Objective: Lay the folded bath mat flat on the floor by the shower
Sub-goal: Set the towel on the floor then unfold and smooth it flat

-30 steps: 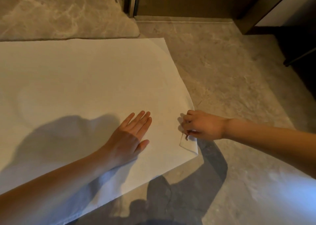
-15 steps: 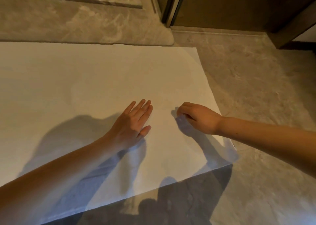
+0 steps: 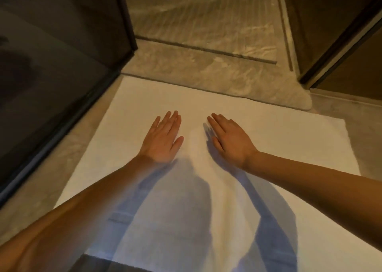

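Both hands lie palm-down with fingers stretched out, gripping nothing: the left hand and right hand rest side by side, a small gap between them, on the mat. It lies unfolded under them on the floor, long axis running left to right. Its far edge, beyond the fingertips, meets the shower sill, and its left edge lies near the glass panel.

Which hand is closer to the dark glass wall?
The left hand. It lies flat on the white bath mat on the side toward the dark glass panel; the right hand is farther away.
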Demonstrator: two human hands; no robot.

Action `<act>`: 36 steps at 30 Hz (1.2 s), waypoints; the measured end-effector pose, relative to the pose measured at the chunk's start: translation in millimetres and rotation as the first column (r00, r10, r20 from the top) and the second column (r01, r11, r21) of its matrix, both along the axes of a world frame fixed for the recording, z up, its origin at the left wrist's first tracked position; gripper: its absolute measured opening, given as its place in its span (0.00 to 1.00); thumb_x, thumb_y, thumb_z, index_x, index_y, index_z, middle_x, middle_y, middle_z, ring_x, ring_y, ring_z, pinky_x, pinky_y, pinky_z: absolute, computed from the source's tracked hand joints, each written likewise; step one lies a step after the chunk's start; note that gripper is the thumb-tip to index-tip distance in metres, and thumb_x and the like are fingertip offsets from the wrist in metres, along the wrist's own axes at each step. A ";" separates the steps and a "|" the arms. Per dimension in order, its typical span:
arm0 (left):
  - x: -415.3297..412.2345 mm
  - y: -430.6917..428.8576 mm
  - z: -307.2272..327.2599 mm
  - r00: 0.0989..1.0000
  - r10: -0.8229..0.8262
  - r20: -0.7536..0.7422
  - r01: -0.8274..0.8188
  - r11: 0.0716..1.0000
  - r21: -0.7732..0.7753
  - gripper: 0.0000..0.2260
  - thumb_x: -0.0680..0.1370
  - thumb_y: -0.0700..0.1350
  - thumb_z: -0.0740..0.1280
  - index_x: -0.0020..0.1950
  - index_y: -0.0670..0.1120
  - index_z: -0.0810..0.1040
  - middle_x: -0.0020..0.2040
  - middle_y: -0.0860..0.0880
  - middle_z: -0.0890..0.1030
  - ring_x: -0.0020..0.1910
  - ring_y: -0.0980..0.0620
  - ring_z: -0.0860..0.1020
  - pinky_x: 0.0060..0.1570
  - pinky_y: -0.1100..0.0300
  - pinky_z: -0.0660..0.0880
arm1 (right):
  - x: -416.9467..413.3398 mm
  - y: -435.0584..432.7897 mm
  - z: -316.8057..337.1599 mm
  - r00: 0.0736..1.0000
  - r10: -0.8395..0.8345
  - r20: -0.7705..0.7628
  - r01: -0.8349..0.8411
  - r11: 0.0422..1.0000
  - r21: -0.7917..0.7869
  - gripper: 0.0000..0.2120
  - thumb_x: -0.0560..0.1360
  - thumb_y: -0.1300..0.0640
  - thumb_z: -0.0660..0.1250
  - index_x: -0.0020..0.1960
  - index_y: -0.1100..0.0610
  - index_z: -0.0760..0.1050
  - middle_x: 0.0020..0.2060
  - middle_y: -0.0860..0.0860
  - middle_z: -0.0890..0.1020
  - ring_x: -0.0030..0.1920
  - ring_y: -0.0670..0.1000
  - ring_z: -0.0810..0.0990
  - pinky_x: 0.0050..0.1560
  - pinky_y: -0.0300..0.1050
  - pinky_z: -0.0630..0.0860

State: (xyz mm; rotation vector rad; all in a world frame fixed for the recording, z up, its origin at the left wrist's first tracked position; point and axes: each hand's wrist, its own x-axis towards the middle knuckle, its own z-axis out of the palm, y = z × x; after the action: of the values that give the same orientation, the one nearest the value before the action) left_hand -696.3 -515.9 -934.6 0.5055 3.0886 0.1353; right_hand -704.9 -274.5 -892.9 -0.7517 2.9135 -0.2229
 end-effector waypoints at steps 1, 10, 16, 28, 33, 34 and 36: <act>-7.9 -26.0 -2.0 0.996 0.084 0.024 -0.084 0.996 -0.015 0.29 0.82 0.56 0.40 0.80 0.44 0.48 0.81 0.46 0.48 0.80 0.48 0.46 0.78 0.50 0.42 | -16.5 -21.8 -1.1 1.000 -0.005 -0.010 0.005 1.000 -0.015 0.27 0.84 0.50 0.51 0.80 0.58 0.51 0.79 0.56 0.55 0.78 0.56 0.54 0.76 0.52 0.51; 4.4 -133.1 -30.8 0.961 0.258 0.103 -0.268 0.959 0.095 0.29 0.81 0.60 0.42 0.79 0.51 0.40 0.79 0.54 0.39 0.78 0.56 0.38 0.72 0.62 0.29 | -62.7 -174.2 -41.4 0.981 -0.173 0.083 0.180 0.980 -0.086 0.27 0.84 0.50 0.46 0.81 0.55 0.47 0.80 0.52 0.51 0.79 0.53 0.48 0.78 0.54 0.44; -7.4 -138.6 -27.0 0.971 0.240 -0.018 -0.234 0.960 0.156 0.28 0.82 0.57 0.42 0.81 0.47 0.50 0.81 0.49 0.49 0.80 0.51 0.46 0.78 0.52 0.41 | -67.8 -191.3 -47.8 0.968 -0.247 0.053 0.251 0.963 -0.099 0.27 0.83 0.48 0.45 0.80 0.54 0.48 0.80 0.51 0.51 0.80 0.53 0.47 0.78 0.54 0.44; -88.9 -143.7 -29.3 0.972 0.235 0.027 -0.237 0.965 0.116 0.26 0.84 0.52 0.47 0.81 0.48 0.48 0.82 0.50 0.48 0.80 0.54 0.44 0.77 0.55 0.38 | -109.7 -199.9 -69.0 0.977 -0.215 0.018 0.215 0.976 -0.028 0.28 0.82 0.45 0.39 0.80 0.52 0.41 0.80 0.48 0.45 0.79 0.49 0.41 0.78 0.51 0.40; -85.1 -146.8 -30.3 0.976 0.217 -0.004 -0.215 0.968 0.128 0.26 0.83 0.52 0.48 0.81 0.47 0.51 0.81 0.49 0.51 0.80 0.53 0.47 0.77 0.55 0.40 | -90.7 -100.7 -64.0 0.918 -0.397 -0.008 0.397 0.918 -0.005 0.28 0.83 0.48 0.44 0.80 0.55 0.46 0.80 0.50 0.50 0.80 0.51 0.46 0.78 0.52 0.44; -84.7 -146.1 -30.3 0.976 0.217 0.002 -0.216 0.967 0.136 0.26 0.84 0.52 0.48 0.81 0.47 0.51 0.81 0.50 0.51 0.80 0.53 0.47 0.78 0.55 0.41 | -86.1 -84.8 -62.2 0.898 -0.439 -0.008 0.439 0.898 -0.003 0.28 0.83 0.47 0.42 0.80 0.55 0.45 0.80 0.50 0.50 0.80 0.51 0.46 0.78 0.52 0.45; -84.5 -146.7 -29.7 0.976 0.215 0.013 -0.215 0.968 0.131 0.25 0.84 0.52 0.48 0.81 0.48 0.50 0.81 0.50 0.49 0.80 0.54 0.46 0.78 0.54 0.41 | -80.9 -67.8 -59.8 0.874 -0.486 -0.003 0.486 0.874 -0.003 0.30 0.80 0.46 0.39 0.80 0.55 0.45 0.80 0.50 0.49 0.80 0.51 0.46 0.78 0.51 0.44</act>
State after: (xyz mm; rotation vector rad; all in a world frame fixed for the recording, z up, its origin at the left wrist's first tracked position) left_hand -780.9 -662.6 -964.3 0.1692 3.1418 0.3420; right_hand -785.8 -342.3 -952.7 0.0033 3.0502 -0.2681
